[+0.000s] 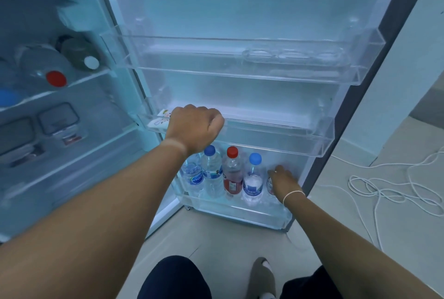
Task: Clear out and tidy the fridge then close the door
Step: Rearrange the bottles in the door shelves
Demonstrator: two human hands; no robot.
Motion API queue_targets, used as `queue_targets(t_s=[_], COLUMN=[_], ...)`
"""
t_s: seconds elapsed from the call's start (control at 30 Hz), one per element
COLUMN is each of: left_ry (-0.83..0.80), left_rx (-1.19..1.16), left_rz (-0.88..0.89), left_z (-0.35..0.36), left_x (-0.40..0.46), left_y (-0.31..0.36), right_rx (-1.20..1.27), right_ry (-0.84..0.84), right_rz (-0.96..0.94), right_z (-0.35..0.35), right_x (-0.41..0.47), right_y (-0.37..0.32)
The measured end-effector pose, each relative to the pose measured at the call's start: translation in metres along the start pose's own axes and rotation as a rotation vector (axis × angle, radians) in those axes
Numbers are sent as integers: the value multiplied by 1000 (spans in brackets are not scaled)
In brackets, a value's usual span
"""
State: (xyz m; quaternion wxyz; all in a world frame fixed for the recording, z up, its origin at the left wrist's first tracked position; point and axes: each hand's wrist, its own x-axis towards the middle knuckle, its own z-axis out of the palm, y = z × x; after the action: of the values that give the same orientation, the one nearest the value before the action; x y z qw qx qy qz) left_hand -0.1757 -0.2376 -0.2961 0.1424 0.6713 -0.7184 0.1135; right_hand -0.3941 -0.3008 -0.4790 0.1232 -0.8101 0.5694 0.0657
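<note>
**Fridge door open, both hands at its lower shelves**

Fridge door point(245, 10) stands swung wide, its clear shelves facing the person. The left hand point(195, 125) is curled over the front rim of the middle door shelf point(276, 133), fingers folded down over the edge in a closed grip. Just left of that hand, a small white carton point(159, 121) lies in the same shelf.

Below the left hand, the bottom door shelf point(240, 209) holds a row of upright bottles: a blue-capped water bottle point(212, 173), a red-capped bottle point(232, 173) with red drink to its right, then another blue-capped bottle point(253, 178). The right hand point(284, 183), with a thin white band at the wrist, reaches into this shelf just right of that row and wraps around a further bottle point(269, 184) that it mostly hides.

Above both hands, the top door shelf point(240, 58) carries a clear egg tray point(293, 54). Far left of the left hand, the fridge interior point(48, 82) holds capped bottles lying on a shelf and lidded containers beneath. Right of the right hand, a white cable point(396, 185) loops on the floor.
</note>
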Motion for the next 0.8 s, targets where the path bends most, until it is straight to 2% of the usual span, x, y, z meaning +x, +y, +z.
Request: queue_targets(t_s=[0.3,0.57,0.8], left_ry=[33,-11,-21], left_rx=[34,36,47], left_rz=[-6,-44,-59], left_z=[4,4,0], left_x=[2,4,2], left_y=[-2,-2,-2], right_rx=[120,206,300], right_ry=[36,38,116], right_rz=[-65,-109,-250], right_z=[0,-4,-10], right_x=[0,-1,-27], right_y=[8,15,26])
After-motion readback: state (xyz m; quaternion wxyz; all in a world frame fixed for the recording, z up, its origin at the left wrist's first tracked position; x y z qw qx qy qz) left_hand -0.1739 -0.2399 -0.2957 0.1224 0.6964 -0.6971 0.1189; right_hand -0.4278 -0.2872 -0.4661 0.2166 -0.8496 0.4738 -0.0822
